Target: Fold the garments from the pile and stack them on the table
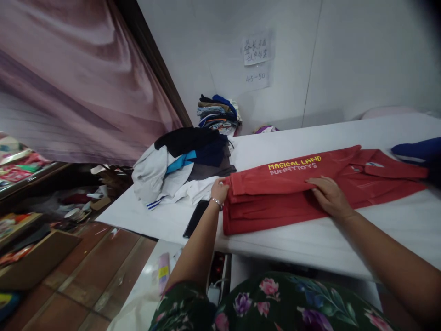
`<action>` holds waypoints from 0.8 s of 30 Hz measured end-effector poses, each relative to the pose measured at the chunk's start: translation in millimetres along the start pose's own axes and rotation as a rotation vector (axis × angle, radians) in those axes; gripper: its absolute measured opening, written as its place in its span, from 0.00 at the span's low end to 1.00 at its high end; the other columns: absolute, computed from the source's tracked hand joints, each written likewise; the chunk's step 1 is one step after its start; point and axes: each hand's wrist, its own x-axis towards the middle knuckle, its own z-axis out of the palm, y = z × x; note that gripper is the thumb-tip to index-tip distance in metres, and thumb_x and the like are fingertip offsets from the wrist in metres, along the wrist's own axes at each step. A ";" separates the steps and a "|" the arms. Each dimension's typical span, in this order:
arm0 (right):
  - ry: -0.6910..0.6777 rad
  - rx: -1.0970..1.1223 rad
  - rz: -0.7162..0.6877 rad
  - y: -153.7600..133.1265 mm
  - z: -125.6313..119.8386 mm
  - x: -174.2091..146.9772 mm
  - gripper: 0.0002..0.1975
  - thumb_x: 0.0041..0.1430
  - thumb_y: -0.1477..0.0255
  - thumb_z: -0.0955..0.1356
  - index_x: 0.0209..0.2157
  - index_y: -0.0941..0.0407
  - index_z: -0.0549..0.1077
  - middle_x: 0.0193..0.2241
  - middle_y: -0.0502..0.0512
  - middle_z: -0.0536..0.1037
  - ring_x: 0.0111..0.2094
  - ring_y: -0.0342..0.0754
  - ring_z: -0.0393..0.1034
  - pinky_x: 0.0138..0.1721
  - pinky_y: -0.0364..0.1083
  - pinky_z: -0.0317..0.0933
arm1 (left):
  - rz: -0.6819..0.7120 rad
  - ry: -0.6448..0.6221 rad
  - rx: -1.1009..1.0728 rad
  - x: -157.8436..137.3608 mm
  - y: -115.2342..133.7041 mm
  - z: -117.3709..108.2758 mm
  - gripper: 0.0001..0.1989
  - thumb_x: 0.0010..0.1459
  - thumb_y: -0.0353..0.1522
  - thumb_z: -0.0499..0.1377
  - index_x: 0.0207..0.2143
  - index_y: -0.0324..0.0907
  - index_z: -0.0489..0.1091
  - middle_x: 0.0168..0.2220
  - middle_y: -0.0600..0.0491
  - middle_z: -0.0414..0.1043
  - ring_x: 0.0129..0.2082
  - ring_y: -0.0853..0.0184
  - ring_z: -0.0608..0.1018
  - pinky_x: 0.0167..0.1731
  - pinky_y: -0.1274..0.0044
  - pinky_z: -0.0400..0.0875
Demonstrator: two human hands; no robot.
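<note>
A red collared shirt (275, 202) with yellow and pale lettering lies lengthwise on the white-covered table (347, 243), its collar end to the right. One sleeve is laid along the body, over other folded layers. At the left end, my left hand (219, 191) pinches the upper corner by the sleeve's end. My right hand (329, 196) rests across the middle of the shirt, thumb and fingers closed on the sleeve's lower edge. A dark phone (196, 218) lies on the table beside my left forearm.
Loose clothes (186, 161) are heaped left of the shirt, with a folded stack (217, 112) behind them by the wall. Dark blue clothing (418, 151) lies at the far right. Handwritten paper notes (257, 50) hang on the wall. A pink curtain (86, 73) hangs at left.
</note>
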 end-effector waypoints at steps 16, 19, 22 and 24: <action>-0.278 0.063 -0.034 -11.5 -0.3 5.6 0.17 0.53 0.75 0.64 0.45 0.54 0.72 0.44 0.60 0.75 0.45 0.55 0.68 0.47 0.57 0.64 | 0.408 0.033 0.450 -3.1 33.2 8.4 0.15 0.60 0.35 0.54 0.47 0.40 0.71 0.50 0.45 0.72 0.51 0.59 0.71 0.51 0.71 0.64; -0.301 0.019 -0.067 -10.7 2.2 5.2 0.16 0.57 0.72 0.65 0.48 0.53 0.73 0.46 0.60 0.74 0.46 0.56 0.68 0.46 0.58 0.63 | 0.445 -0.094 0.533 11.3 47.0 24.3 0.18 0.61 0.37 0.54 0.52 0.41 0.68 0.54 0.46 0.70 0.54 0.60 0.69 0.53 0.71 0.62; -0.287 0.020 -0.103 -10.8 3.5 5.5 0.14 0.59 0.71 0.65 0.47 0.53 0.74 0.45 0.60 0.74 0.45 0.55 0.68 0.44 0.57 0.63 | 0.435 -0.185 0.602 24.4 54.3 37.7 0.17 0.61 0.38 0.55 0.50 0.43 0.70 0.51 0.47 0.71 0.52 0.59 0.70 0.51 0.70 0.63; -0.258 0.025 -0.115 -12.7 3.2 6.6 0.14 0.60 0.72 0.64 0.47 0.53 0.74 0.45 0.60 0.74 0.45 0.55 0.68 0.44 0.56 0.63 | 0.446 -0.195 0.618 29.2 57.2 42.6 0.13 0.60 0.38 0.56 0.44 0.43 0.73 0.48 0.46 0.72 0.51 0.58 0.71 0.49 0.69 0.64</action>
